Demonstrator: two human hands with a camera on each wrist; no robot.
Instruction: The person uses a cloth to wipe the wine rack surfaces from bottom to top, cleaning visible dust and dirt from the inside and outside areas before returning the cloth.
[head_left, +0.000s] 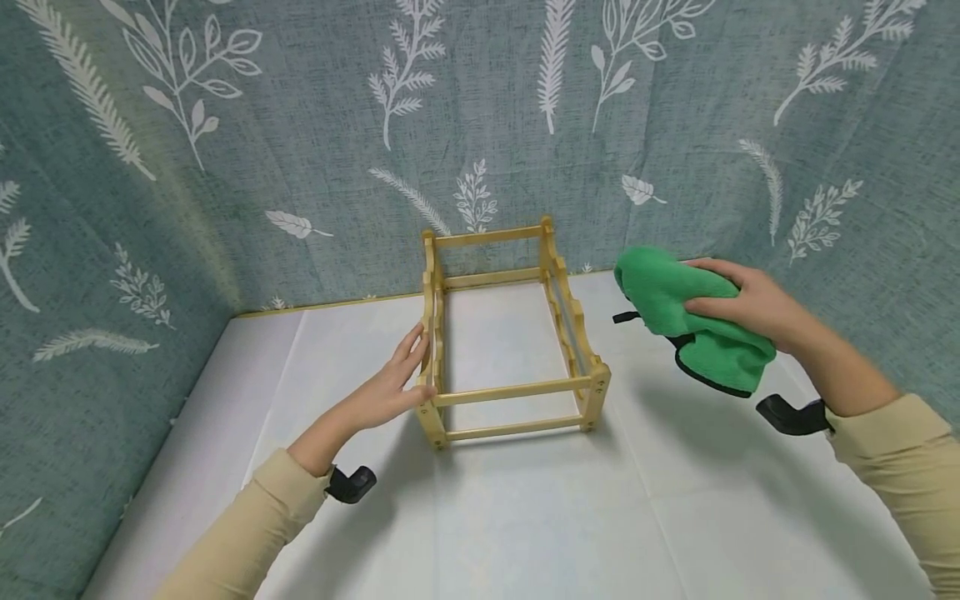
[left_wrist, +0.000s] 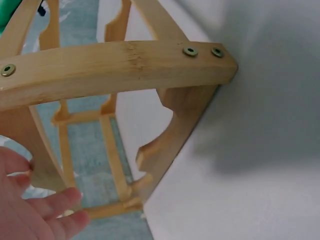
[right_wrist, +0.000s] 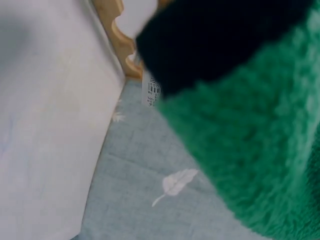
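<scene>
A wooden rack (head_left: 517, 391) with scalloped side rails stands on the white table. My left hand (head_left: 388, 390) is at its left side, fingers fairly straight along the side rail and thumb by the front corner post. In the left wrist view, the fingertips (left_wrist: 70, 200) overlap the scalloped side piece, beyond a front bar (left_wrist: 120, 67) with metal bolts. To the right of the rack, my right hand (head_left: 757, 304) grips a folded green cloth (head_left: 660, 292) with black edging, held up over the table. The cloth (right_wrist: 250, 130) fills much of the right wrist view.
A white-covered table (head_left: 525, 517) lies under the rack. Teal fabric (head_left: 322, 150) with white leaf prints hangs behind and at both sides. A white tag (right_wrist: 150, 90) with a barcode shows beside the cloth's dark edge.
</scene>
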